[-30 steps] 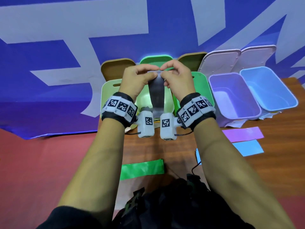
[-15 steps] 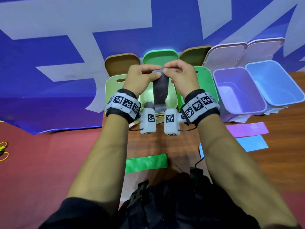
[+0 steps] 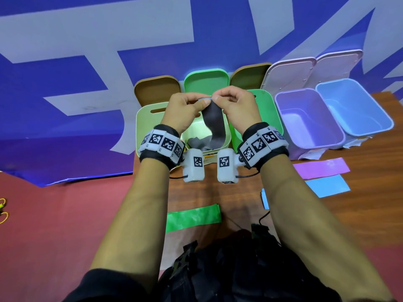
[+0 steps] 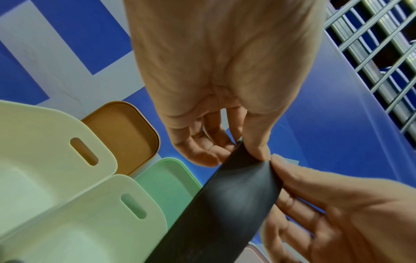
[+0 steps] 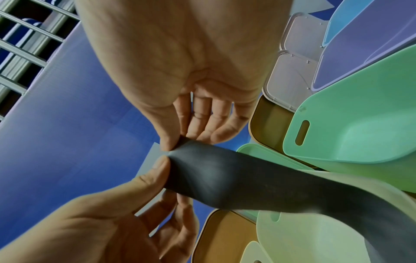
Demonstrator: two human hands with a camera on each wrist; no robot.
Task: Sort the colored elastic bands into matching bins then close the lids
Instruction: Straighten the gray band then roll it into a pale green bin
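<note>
Pale bin [image 3: 226, 136] at desk's far edge, middle of bin row. Grey band [image 3: 212, 122] hangs into it, lower end bunched inside. Left hand [image 3: 185, 111] and right hand [image 3: 236, 105] pinch band's top edge, thumbs nearly touching. Band's top now bowed; half second ago flat.

Yellow object [image 3: 2, 211] cut by left edge, pale green bin [image 3: 152, 118] partly behind left hand [image 3: 182, 113]

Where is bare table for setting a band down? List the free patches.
Bare wood lies right of the purple band and blue band, and between the green band and the wrists. It is crowded along the bins: pale green bin, purple bin, blue bin.
</note>
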